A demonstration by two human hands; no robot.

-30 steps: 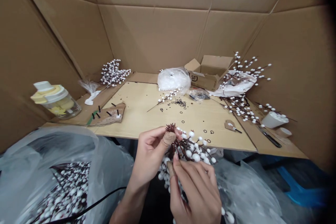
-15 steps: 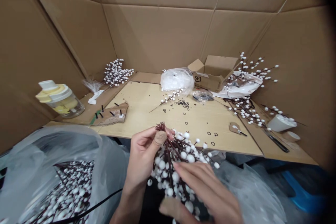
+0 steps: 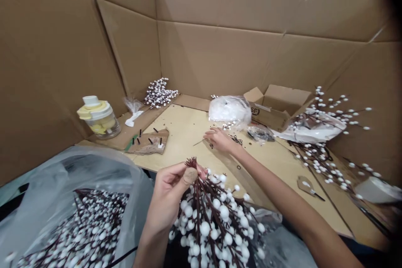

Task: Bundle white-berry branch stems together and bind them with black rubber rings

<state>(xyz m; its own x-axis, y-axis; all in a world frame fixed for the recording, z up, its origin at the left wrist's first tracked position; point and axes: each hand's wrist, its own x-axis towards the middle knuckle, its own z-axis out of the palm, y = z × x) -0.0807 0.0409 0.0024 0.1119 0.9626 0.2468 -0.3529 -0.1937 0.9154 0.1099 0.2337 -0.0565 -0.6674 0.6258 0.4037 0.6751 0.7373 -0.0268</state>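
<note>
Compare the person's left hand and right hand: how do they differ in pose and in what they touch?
The left hand is curled closed around a bunch of white-berried stems, while the right hand is stretched out, fingers down. The left hand is close to the camera; the right hand is far out over the wooden board. Both are bare.

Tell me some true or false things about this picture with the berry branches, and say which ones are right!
1. The left hand holds a bunch of white-berry branches. True.
2. The right hand holds that bunch too. False: it reaches out over the wooden board.
3. A clear plastic bag of more berry branches sits at the lower left. True.
4. The jar sits inside the open cardboard box. False: the jar stands far left, apart from the box.
</note>
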